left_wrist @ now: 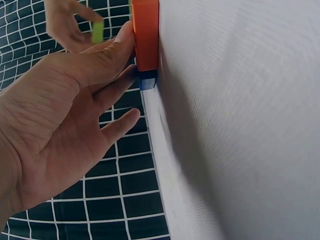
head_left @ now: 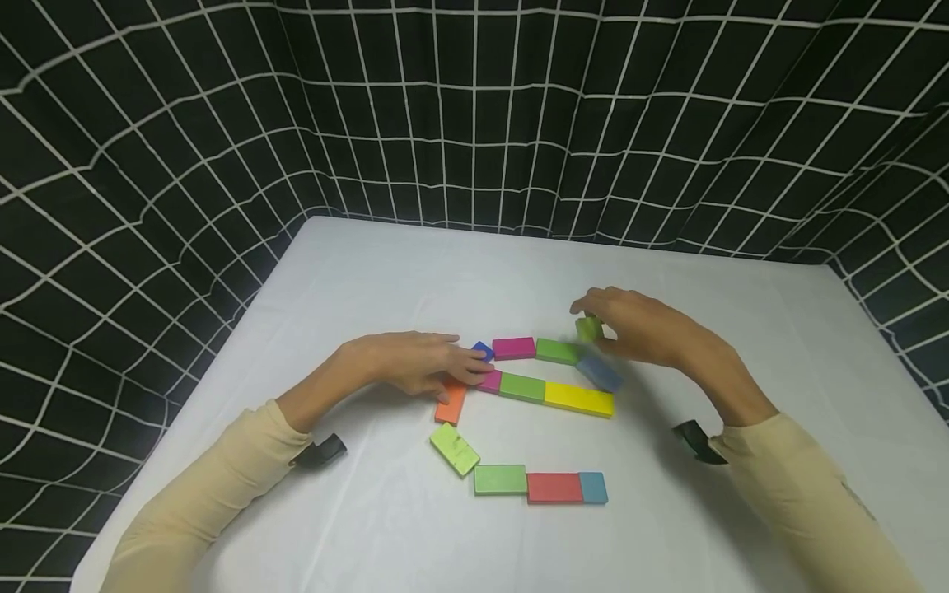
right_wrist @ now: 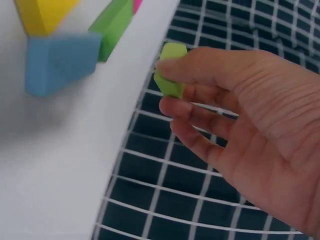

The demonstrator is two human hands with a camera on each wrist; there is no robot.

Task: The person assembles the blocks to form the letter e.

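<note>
My right hand (head_left: 638, 325) pinches a small lime-green block (head_left: 589, 329) between thumb and fingers, held off the table in the right wrist view. Just below it lies a blue block (head_left: 599, 372), beside a green block (head_left: 558, 352) and the end of a yellow block (head_left: 582, 399). My left hand (head_left: 415, 361) rests with fairly straight fingers over the left end of the rows. Its thumb (left_wrist: 120, 37) touches or nearly touches an orange block (left_wrist: 146, 37). A dark blue block (head_left: 483, 351) and a magenta block (head_left: 489, 381) show partly from behind the fingers.
Another magenta block (head_left: 513, 348) and a green block (head_left: 522, 387) continue the two rows. Nearer me lie a lime block (head_left: 455, 450), a green block (head_left: 500, 480), a red block (head_left: 553, 487) and a small blue block (head_left: 593, 487). A gridded black curtain (head_left: 474, 115) surrounds the white table (head_left: 385, 272).
</note>
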